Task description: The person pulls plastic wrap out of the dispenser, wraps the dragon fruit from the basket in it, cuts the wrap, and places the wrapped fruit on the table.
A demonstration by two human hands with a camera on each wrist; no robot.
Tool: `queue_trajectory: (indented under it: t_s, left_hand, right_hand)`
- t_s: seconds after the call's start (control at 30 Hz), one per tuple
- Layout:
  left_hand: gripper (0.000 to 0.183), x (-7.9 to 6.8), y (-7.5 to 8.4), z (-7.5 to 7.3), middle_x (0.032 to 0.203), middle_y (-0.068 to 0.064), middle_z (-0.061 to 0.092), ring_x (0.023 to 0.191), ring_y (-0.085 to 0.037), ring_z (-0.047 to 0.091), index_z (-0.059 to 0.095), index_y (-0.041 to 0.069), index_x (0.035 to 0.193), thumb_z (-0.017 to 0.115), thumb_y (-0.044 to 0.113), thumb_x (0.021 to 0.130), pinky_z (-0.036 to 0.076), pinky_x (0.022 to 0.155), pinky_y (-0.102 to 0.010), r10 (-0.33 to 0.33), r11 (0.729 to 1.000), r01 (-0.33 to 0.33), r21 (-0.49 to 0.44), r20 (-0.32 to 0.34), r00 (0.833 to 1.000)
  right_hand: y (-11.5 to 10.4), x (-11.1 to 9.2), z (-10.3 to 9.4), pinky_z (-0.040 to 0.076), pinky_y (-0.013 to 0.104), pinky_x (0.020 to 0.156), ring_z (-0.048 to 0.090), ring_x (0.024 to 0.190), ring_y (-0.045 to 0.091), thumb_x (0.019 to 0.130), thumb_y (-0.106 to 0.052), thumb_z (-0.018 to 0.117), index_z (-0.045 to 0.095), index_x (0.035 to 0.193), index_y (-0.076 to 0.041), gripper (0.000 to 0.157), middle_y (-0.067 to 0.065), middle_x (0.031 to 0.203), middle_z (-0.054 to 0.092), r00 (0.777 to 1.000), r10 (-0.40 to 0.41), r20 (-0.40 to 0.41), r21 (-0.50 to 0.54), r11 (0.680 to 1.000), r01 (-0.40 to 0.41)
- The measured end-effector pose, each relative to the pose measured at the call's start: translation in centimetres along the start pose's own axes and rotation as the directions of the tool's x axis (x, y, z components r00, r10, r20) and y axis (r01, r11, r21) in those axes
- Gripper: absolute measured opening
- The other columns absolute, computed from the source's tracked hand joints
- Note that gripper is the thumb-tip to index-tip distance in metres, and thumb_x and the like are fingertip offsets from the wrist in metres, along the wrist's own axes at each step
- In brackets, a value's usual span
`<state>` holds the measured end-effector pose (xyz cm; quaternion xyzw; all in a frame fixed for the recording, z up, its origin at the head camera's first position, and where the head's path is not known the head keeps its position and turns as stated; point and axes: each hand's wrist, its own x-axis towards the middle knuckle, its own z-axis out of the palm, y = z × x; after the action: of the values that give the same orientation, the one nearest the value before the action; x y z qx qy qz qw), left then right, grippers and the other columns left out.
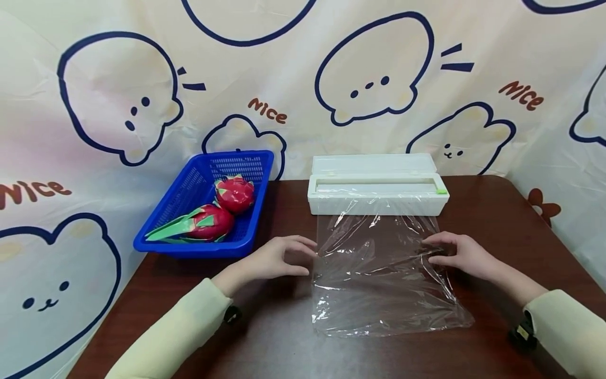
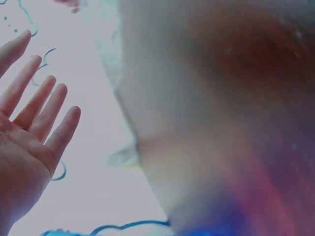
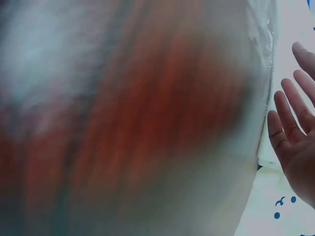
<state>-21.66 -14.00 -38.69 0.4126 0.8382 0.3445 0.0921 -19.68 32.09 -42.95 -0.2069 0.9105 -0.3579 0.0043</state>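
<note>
A sheet of clear plastic wrap [image 1: 379,284] stretches from the white cling film dispenser [image 1: 379,204] toward the front of the dark wooden table. At its left edge is my left hand [image 1: 276,258], fingertips right by the film and thumb apart from the fingers. My right hand [image 1: 468,255] is over the wrinkled right edge, its fingertips overlapping the film in the head view. Straight, spread fingers show on the left hand [image 2: 32,128] in the left wrist view. The right hand [image 3: 298,128] likewise has extended fingers in its own wrist view.
To the left stands a blue plastic basket [image 1: 246,243] holding two red dragon fruits [image 1: 213,222] with green scales. The dispenser's lid [image 1: 374,164] is raised, and a small green tab [image 1: 441,191] marks its right end. Behind the table hangs a cartoon-printed cloth [image 1: 293,68].
</note>
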Motion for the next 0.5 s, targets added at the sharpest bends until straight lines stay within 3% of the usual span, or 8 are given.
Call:
queue_trajectory:
  t_s: [0.13,0.27,0.5]
  left_hand:
    - [0.034,-1.5,1.0,-2.1,0.132,-0.002,0.058,0.125,-0.018,0.05,0.071,0.015,0.117,0.078,0.019,0.084,0.04,0.102,-0.045,-0.029,0.999,0.027,-0.029,-0.064,0.998]
    - [0.034,-2.9,1.2,-4.4,0.132,0.001,0.058,0.126,-0.02,0.05,0.07,0.022,0.119,0.077,0.023,0.085,0.042,0.099,-0.05,-0.065,0.997,0.059,-0.04,-0.164,0.984]
    - [0.038,-4.4,0.5,-7.8,0.134,-0.002,0.057,0.128,-0.024,0.047,0.067,0.016,0.123,0.076,0.022,0.086,0.043,0.098,-0.052,-0.153,0.988,0.147,-0.042,-0.277,0.949]
  right_hand:
    - [0.5,-0.6,0.2,0.049,0.026,0.07,0.058,0.094,0.009,0.08,-0.019,0.081,0.069,0.115,-0.007,0.039,0.007,0.112,0.065,0.998,-0.067,0.019,-0.036,0.997,0.067]
    - [0.8,-0.9,0.2,0.047,0.026,0.066,0.056,0.097,0.009,0.08,-0.022,0.081,0.07,0.115,-0.009,0.039,0.01,0.117,0.062,0.994,-0.099,0.042,-0.043,0.994,0.101]
    - [0.8,-1.1,0.2,0.047,0.026,0.073,0.051,0.105,0.007,0.077,-0.028,0.083,0.072,0.112,-0.009,0.041,0.01,0.122,0.059,0.993,-0.09,0.076,-0.089,0.991,0.097]
